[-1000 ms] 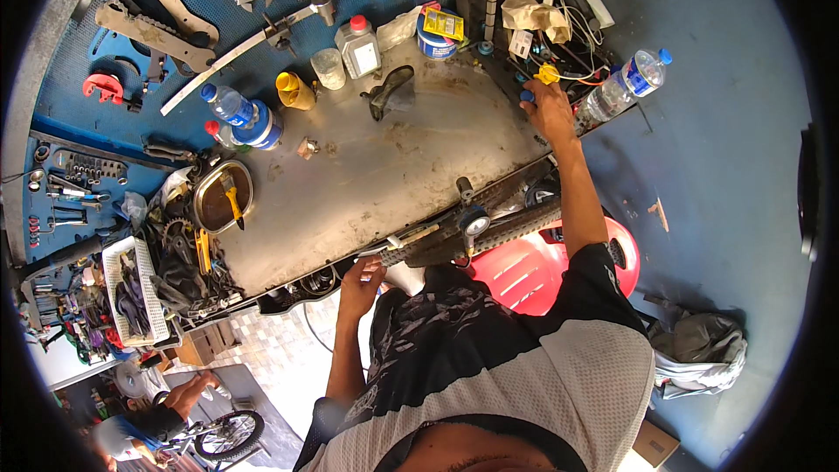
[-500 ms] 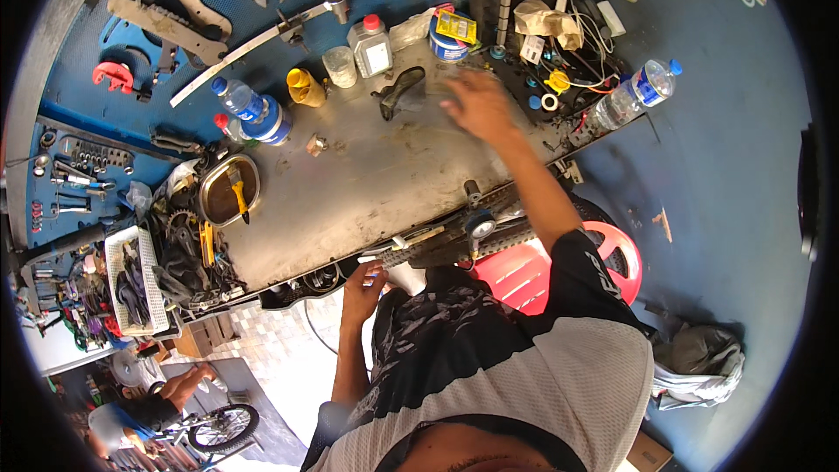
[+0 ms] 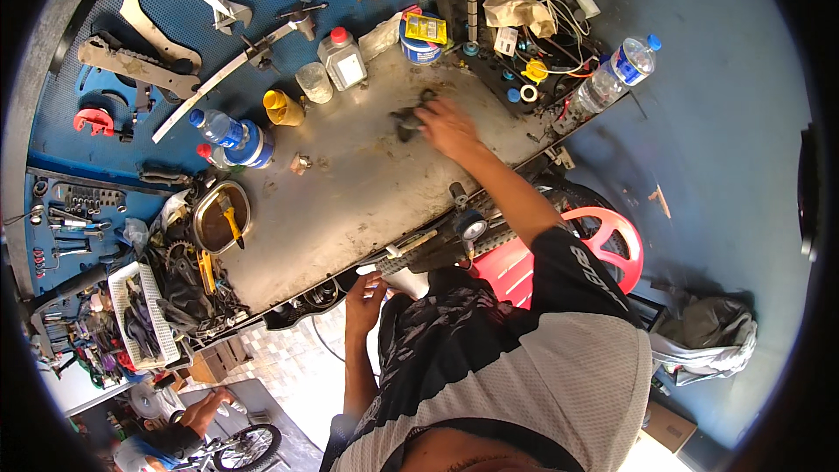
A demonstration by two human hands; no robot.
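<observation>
My right hand (image 3: pixel 447 128) is on the metal workbench top (image 3: pixel 350 183), its fingers closed on a crumpled dark rag (image 3: pixel 405 123). The rag and fingertips are slightly blurred. My left hand (image 3: pixel 364 299) is low at the bench's front edge, fingers curled together beside a small white piece (image 3: pixel 368 270); what they hold, if anything, is hard to make out. Near my left hand, a bicycle tyre (image 3: pixel 398 264) runs along the bench edge. A round dial gauge (image 3: pixel 472 227) stands over the wheel, below my right forearm.
Along the back stand a red-capped bottle (image 3: pixel 342 59), a yellow container (image 3: pixel 283 108), a blue tub (image 3: pixel 420 51) and blue-capped bottles (image 3: pixel 229 133). At left are a metal bowl (image 3: pixel 203 225) with a brush (image 3: pixel 231 218) and a white basket (image 3: pixel 166 345). A red stool (image 3: pixel 507 275) stands beneath. Another person (image 3: pixel 166 441) is lower left.
My right hand has moved left and toward me and now grips the rag, which has bunched up. My left hand stays by the bench edge. The whole view has shifted slightly.
</observation>
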